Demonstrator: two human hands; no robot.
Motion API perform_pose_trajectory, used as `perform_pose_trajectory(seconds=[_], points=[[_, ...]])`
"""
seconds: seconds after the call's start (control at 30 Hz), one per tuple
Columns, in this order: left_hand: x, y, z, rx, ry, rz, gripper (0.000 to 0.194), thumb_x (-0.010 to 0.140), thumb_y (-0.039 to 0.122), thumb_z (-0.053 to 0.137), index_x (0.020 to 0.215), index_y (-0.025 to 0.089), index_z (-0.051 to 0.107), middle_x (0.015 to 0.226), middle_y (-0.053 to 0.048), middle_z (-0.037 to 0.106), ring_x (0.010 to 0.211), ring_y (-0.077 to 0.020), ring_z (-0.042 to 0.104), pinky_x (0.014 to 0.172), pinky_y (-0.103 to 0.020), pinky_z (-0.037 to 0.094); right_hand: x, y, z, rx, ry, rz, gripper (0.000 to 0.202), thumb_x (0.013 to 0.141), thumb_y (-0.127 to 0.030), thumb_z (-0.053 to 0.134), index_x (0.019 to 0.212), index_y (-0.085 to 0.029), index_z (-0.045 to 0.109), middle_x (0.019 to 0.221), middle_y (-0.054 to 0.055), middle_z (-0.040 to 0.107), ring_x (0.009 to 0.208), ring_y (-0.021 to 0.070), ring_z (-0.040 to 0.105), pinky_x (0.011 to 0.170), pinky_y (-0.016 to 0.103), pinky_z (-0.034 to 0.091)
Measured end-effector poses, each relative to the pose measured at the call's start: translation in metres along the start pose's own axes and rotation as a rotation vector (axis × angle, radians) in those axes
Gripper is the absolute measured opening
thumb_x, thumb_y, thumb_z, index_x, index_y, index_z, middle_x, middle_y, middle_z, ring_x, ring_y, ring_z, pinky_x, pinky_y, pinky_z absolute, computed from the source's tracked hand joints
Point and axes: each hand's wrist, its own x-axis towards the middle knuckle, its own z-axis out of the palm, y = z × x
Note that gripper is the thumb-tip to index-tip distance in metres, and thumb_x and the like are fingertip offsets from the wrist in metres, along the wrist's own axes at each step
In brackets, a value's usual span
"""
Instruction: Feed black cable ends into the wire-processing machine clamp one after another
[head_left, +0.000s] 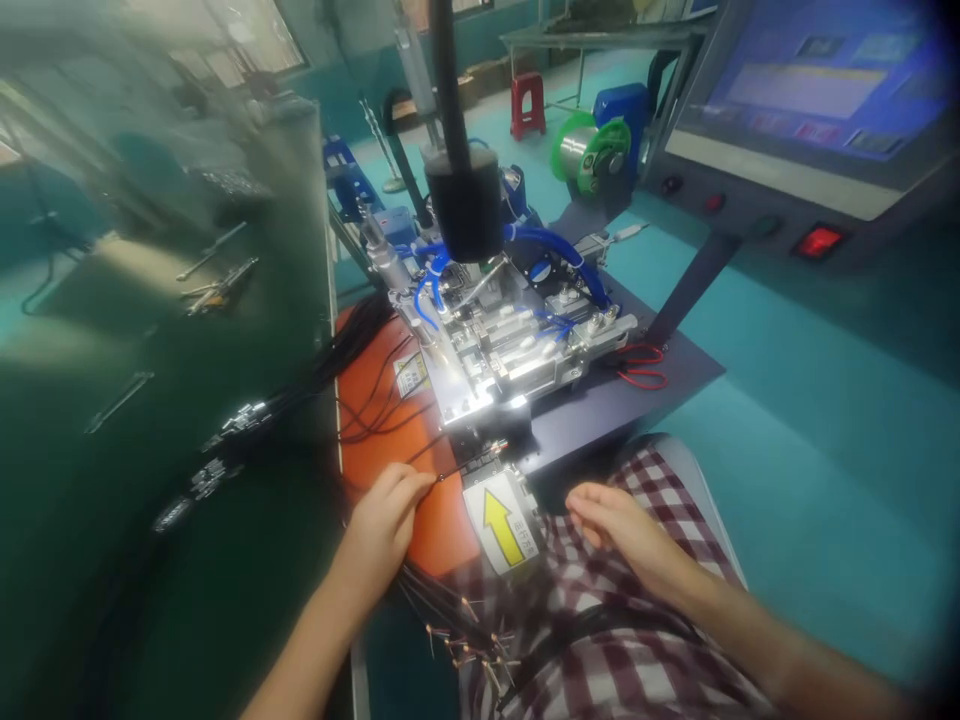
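Note:
My left hand (388, 515) is closed in a pinch on a thin black cable (456, 471), left of the machine's front. The cable's end reaches toward the lit front of the bench machine (517, 340), beside a small metal part (496, 449). Just below lies a white label with a yellow arrow (504, 525). To the right of that label, my right hand (611, 520) hovers above my lap with curled fingers drawn together. Nothing shows between them. A bundle of black cables with stripped wire ends (472, 645) hangs below the orange surface (442, 525).
More black cables with metal connectors (244, 420) lie on the dark green table (285, 600) at left. Red-handled scissors (643, 367) rest on the machine's base plate. A control screen (817, 90) stands at upper right, and a green wire spool (589, 150) is behind.

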Motion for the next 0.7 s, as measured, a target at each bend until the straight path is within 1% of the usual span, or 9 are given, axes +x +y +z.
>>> perform_pose_trajectory(seconds=[0.1,0.2,0.3,0.43,0.57,0.7], points=[[0.002,0.001,0.001,0.013,0.025,0.002,0.024,0.092,0.016,0.040,0.094,0.019,0.064,0.087,-0.004,0.062,0.076,-0.0117,0.063,0.069,-0.019,0.052,-0.006,0.006,-0.001,-0.020,0.009,0.040,0.033,0.076,-0.047,0.061,0.063,-0.018,0.052,0.051,-0.006,0.044,0.050,0.0091,0.039,0.056,0.024,0.032],[0.009,-0.002,0.004,0.028,0.062,-0.003,0.024,0.091,0.015,0.041,0.093,0.019,0.065,0.086,-0.004,0.061,0.075,-0.0119,0.063,0.069,-0.020,0.051,-0.010,0.015,-0.003,-0.038,-0.004,0.050,0.033,0.076,-0.046,0.061,0.062,-0.018,0.051,0.052,-0.005,0.043,0.050,0.0093,0.037,0.056,0.024,0.033],[0.019,-0.008,0.006,0.037,0.093,-0.007,0.025,0.090,0.015,0.041,0.090,0.018,0.065,0.084,-0.004,0.061,0.074,-0.0124,0.063,0.069,-0.021,0.051,-0.012,0.024,-0.004,-0.078,-0.001,0.054,0.034,0.077,-0.046,0.059,0.060,-0.018,0.050,0.051,-0.005,0.043,0.051,0.0095,0.037,0.055,0.024,0.031],[0.025,-0.013,0.007,0.046,0.109,-0.017,0.024,0.091,0.017,0.042,0.088,0.019,0.065,0.083,-0.003,0.060,0.073,-0.0120,0.062,0.068,-0.022,0.051,-0.012,0.031,-0.002,-0.090,0.013,0.087,0.035,0.075,-0.048,0.060,0.058,-0.019,0.050,0.050,-0.005,0.040,0.048,0.0090,0.035,0.052,0.024,0.027],[0.024,-0.014,0.008,0.058,0.117,-0.033,0.023,0.092,0.019,0.043,0.089,0.019,0.065,0.085,-0.004,0.060,0.075,-0.0125,0.062,0.069,-0.023,0.051,-0.014,0.034,0.003,-0.071,-0.052,0.102,0.033,0.073,-0.045,0.062,0.059,-0.019,0.049,0.054,-0.005,0.044,0.046,0.0082,0.036,0.052,0.024,0.027],[0.024,-0.017,0.011,0.052,0.115,-0.061,0.023,0.091,0.018,0.042,0.089,0.020,0.065,0.085,-0.004,0.059,0.079,-0.0139,0.062,0.073,-0.024,0.051,-0.019,0.039,0.006,-0.092,-0.102,0.094,0.032,0.074,-0.045,0.062,0.059,-0.019,0.050,0.050,-0.006,0.042,0.046,0.0090,0.036,0.052,0.025,0.027]])
